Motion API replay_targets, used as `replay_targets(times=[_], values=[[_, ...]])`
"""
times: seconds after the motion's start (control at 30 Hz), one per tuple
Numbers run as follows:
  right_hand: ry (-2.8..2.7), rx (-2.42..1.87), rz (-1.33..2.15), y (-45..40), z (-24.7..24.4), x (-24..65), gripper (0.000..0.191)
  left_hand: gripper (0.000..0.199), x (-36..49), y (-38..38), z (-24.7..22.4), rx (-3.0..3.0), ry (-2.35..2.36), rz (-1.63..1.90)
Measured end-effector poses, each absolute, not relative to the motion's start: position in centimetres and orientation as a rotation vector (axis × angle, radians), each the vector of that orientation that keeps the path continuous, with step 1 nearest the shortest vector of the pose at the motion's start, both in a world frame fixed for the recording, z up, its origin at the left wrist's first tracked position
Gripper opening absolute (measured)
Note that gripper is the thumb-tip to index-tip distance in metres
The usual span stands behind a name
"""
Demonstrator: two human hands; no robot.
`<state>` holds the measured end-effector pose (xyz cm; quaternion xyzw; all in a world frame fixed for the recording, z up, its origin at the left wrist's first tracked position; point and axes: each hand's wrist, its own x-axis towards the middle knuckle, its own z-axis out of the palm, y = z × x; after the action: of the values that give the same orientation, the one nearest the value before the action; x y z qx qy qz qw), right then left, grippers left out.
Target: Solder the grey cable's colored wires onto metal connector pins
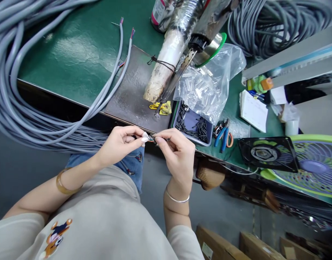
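Observation:
My left hand (124, 141) pinches a small white piece (145, 138) between thumb and index finger, at the table's front edge. Close beside it, my right hand (177, 148) is closed on the thin coloured wires (151, 139) that meet the white piece. The fingertips hide most of both. Behind my right hand lies a purple tray (191, 131) of small black parts. A dark metal plate (128, 97) is just beyond my hands, with a yellow sponge (166, 108) on it.
Grey cables (33, 119) are looped at the left, two ends crossing the green table (76, 54). A soldering tool (179, 72) slants above the plate. Right of the tray are a plastic bag (209, 86), blue-handled pliers (222, 139), a notepad (254, 110) and a black fan (268, 153).

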<state>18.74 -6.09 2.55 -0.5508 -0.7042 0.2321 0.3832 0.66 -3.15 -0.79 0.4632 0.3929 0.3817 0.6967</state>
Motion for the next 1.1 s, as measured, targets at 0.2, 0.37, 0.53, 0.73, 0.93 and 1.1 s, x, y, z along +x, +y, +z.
replay_targets(times=[0.2,0.37,0.53,0.73,0.93,1.1], values=[[-2.05,-1.423,0.335,-6.7,2.4,18.2,0.007,0.026,0.9,-3.6,-1.3,0.929,0.751,0.833],[-1.908,-1.261,0.361,-7.1,2.6,19.2,0.043,0.041,0.3,-3.6,-1.6,0.793,0.621,0.847],[-1.81,-1.246,0.621,-7.1,1.6,19.9,0.032,0.022,0.1,-3.2,-0.9,0.907,0.618,0.872],[-1.52,-1.492,0.761,-7.2,0.6,19.1,0.03,0.015,0.2,-3.4,-0.1,0.939,0.608,0.89],[-1.302,-1.375,1.176,-6.5,0.6,18.7,0.028,0.01,0.1,-3.7,-0.7,1.39,0.592,0.986],[-1.368,-1.454,1.019,-6.4,1.0,18.0,0.026,0.018,0.5,-4.3,-1.8,1.838,0.694,1.162]])
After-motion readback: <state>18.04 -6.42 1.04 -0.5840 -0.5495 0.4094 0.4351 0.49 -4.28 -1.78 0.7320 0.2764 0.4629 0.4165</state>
